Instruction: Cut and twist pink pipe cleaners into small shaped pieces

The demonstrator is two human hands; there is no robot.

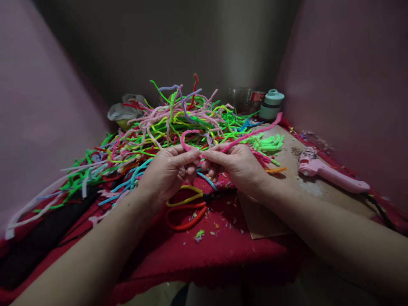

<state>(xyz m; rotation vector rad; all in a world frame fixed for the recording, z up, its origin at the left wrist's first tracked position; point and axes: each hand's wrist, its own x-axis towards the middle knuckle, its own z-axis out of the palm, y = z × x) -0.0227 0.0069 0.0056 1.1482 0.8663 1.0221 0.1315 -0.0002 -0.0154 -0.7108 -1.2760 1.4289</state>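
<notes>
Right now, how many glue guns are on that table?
1. The pink glue gun lies on the brown board at the table's right side, beyond the right hand. The pipe cleaner pile could hide another.

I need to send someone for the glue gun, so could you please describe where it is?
Start at the red cloth on the table, then move to the brown board on its right half. The glue gun lies there, right of the right hand: pale pink, hard plastic, unlike the fuzzy pipe cleaners.
</notes>
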